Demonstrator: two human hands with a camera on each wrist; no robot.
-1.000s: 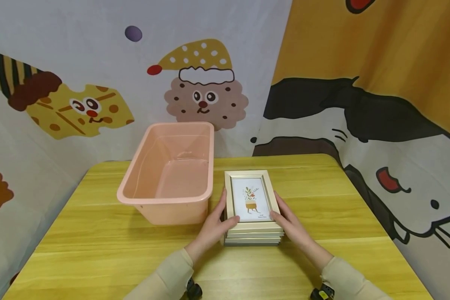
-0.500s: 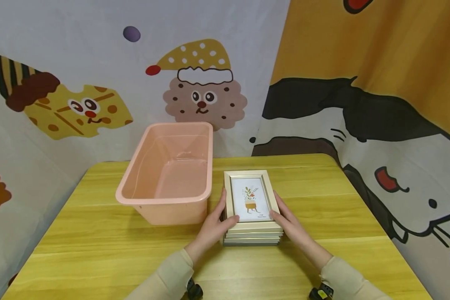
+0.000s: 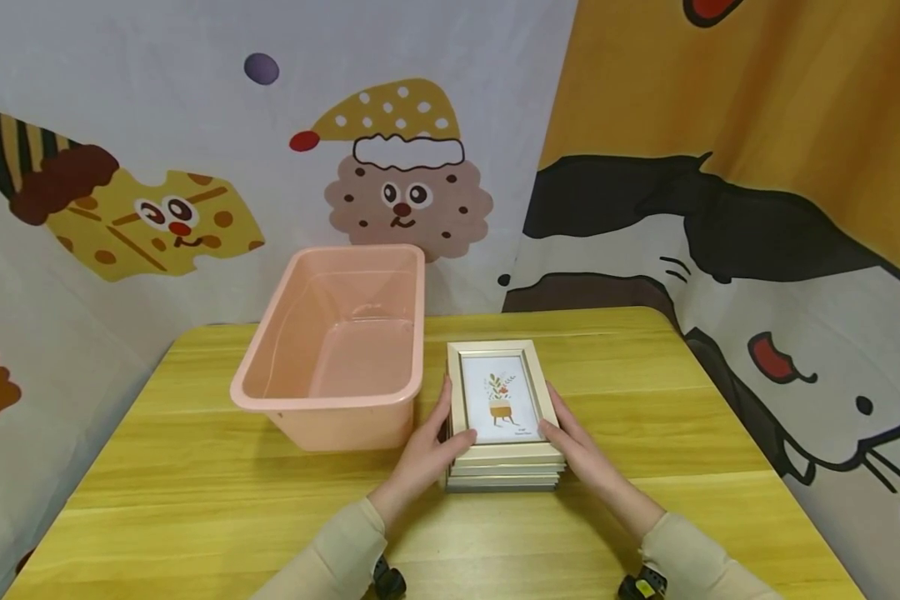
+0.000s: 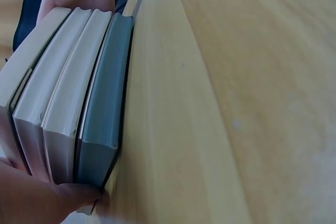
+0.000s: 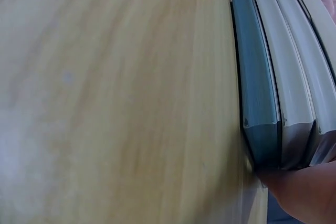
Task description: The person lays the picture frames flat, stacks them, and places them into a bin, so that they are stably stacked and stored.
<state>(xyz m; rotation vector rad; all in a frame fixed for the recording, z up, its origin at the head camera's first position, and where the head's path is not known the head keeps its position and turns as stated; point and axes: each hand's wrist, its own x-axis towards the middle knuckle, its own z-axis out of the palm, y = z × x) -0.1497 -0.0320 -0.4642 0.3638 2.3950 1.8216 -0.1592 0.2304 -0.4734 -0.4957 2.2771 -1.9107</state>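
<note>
A stack of picture frames (image 3: 504, 454) lies flat on the table, a print of a potted plant showing in the top one. Pale cream and gold edges lie over a grey-blue bottom frame (image 4: 107, 82), which also shows in the right wrist view. My left hand (image 3: 423, 454) holds the stack's left side, thumb on the top frame's near left corner. On the opposite side my right hand (image 3: 588, 454) grips it likewise, its thumb at the near right corner. Most of the fingers along the sides are hidden in the head view.
A pink plastic basin (image 3: 345, 427) stands just left of the stack, with nothing seen inside it. The yellow wood-grain table (image 3: 217, 500) reaches back to a cartoon-printed cloth (image 3: 480, 50). Black wrist cameras (image 3: 388, 579) sit at the cuffs.
The head view has shifted very slightly. Both hands keep the same hold on the stack, and the frames and basin stay where they were.
</note>
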